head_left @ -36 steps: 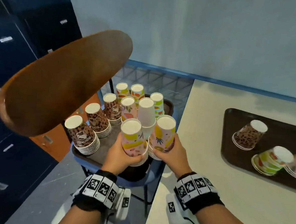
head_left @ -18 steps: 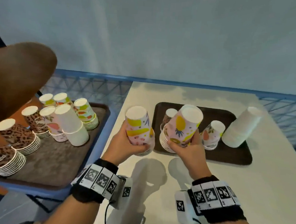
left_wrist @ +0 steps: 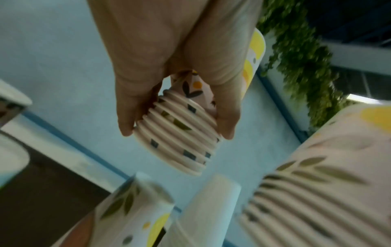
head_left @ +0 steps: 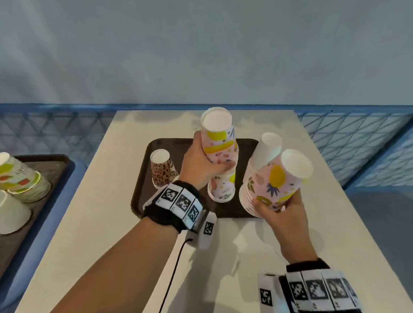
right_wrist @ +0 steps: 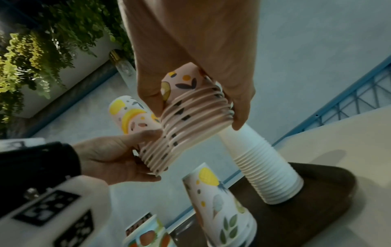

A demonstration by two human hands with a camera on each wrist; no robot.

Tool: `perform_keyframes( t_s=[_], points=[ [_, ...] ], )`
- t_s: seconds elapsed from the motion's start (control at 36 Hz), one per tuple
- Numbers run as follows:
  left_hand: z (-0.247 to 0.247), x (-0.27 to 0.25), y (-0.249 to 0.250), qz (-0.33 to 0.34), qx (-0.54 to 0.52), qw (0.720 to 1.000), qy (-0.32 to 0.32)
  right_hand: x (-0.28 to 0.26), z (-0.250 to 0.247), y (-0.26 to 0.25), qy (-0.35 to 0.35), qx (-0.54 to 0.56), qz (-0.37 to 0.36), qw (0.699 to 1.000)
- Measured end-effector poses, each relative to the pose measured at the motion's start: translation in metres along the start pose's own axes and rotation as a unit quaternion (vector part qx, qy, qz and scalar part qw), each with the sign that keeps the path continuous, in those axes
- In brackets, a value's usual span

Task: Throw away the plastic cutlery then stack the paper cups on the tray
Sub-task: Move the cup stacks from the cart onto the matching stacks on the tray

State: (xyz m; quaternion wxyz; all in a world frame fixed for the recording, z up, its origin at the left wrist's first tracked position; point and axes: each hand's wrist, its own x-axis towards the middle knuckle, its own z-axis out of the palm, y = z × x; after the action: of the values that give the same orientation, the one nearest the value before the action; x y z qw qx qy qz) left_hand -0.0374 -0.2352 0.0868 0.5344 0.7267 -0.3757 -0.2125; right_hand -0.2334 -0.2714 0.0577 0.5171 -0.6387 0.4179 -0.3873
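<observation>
My left hand (head_left: 207,161) grips a stack of pink fruit-print paper cups (head_left: 217,142), bottoms up, just above a floral cup stack (head_left: 222,190) on the dark brown tray (head_left: 146,177). My right hand (head_left: 274,209) grips a second pink stack (head_left: 279,182) over the tray's front right corner, in front of a tall white cup stack (head_left: 265,150). A leopard-print stack (head_left: 162,169) stands at the tray's left. In the left wrist view, fingers and thumb (left_wrist: 177,133) curl around the ribbed rims (left_wrist: 186,150). The right wrist view shows my right hand (right_wrist: 197,116) gripping its stack (right_wrist: 190,120) likewise. No cutlery is in view.
The tray lies on a cream table (head_left: 100,222) against a light blue wall. To the left, a second brown tray (head_left: 50,163) on a blue stand holds green-print cups (head_left: 15,176) and white cups (head_left: 1,214). Blue mesh fencing (head_left: 361,146) runs behind.
Both hands lifted their pink stacks off the left tray and carried them right to the table's tray. My left hand now holds its stack higher, over the floral stack.
</observation>
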Motion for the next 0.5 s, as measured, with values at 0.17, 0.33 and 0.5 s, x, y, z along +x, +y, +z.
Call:
perform_keyframes(
  t_s=[0.17,0.33,0.5],
  points=[
    [0.037,0.007,-0.036,-0.048,0.054,0.997,-0.021,0.001,-0.021,0.015,0.004,0.002,0.016,1.000],
    [0.057,-0.002,-0.070,-0.118,0.075,0.989,-0.045,0.000,-0.032,0.028,-0.010,-0.015,0.025,1.000],
    [0.053,-0.019,-0.063,-0.162,0.112,0.979,-0.044,0.010,-0.022,0.018,-0.043,0.008,0.007,0.999]
  ],
)
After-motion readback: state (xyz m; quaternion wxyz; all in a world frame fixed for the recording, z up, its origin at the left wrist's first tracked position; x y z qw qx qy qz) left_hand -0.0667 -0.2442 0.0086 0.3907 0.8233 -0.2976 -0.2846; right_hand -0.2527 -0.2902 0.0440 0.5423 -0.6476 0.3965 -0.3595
